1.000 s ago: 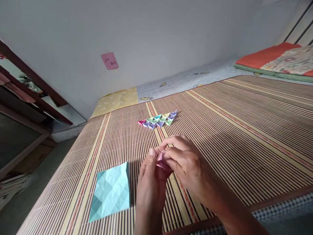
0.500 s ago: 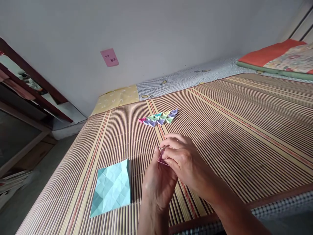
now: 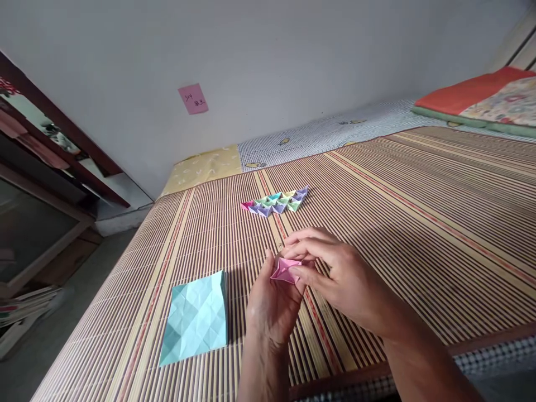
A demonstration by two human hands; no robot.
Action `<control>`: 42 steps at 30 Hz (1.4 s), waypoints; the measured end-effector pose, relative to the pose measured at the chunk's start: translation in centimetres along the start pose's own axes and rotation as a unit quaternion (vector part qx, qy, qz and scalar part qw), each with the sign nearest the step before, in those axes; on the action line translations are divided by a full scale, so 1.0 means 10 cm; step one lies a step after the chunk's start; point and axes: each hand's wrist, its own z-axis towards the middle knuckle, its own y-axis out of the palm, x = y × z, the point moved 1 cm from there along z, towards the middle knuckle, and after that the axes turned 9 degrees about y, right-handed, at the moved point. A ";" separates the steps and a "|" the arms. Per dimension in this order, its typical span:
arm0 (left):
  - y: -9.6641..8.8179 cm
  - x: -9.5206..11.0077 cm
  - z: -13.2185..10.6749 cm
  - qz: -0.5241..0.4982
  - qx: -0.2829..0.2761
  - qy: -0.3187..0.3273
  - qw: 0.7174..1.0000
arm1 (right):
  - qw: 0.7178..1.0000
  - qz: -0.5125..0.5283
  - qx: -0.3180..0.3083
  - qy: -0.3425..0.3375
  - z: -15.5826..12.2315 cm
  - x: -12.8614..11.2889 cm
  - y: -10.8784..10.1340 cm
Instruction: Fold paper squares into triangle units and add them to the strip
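Note:
A small pink folded paper piece is held between my two hands above the striped mat. My left hand cups it from below, thumb against its left side and fingers mostly hidden behind. From the right, my right hand pinches its right corner, the thumb lying on top. Left of my hands, a creased light-blue paper sheet lies on the mat. Beyond them sits a cluster of several small folded paper pieces in purple, green, yellow, blue and pink.
The slatted bamboo mat covers the bed up to the wall. A pink note with handwriting sticks to the wall. Folded bedding lies at the far right. Dark-framed furniture stands on the left, beyond the mat's edge.
My right fingers have moved off the top of the pink paper to its right side, so more of its folded face shows. The view has shifted slightly.

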 end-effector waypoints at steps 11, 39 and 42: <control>-0.03 0.01 0.02 -0.014 0.019 0.043 0.999 | 0.989 -0.133 0.044 -0.056 0.00 -0.04 0.07; -0.05 0.01 0.02 -0.058 0.032 0.067 0.996 | 0.951 -0.305 -0.055 0.000 -0.20 -0.03 0.39; -0.05 0.03 0.02 -0.067 0.034 0.062 0.995 | 0.953 -0.296 -0.068 -0.001 -0.21 -0.03 0.37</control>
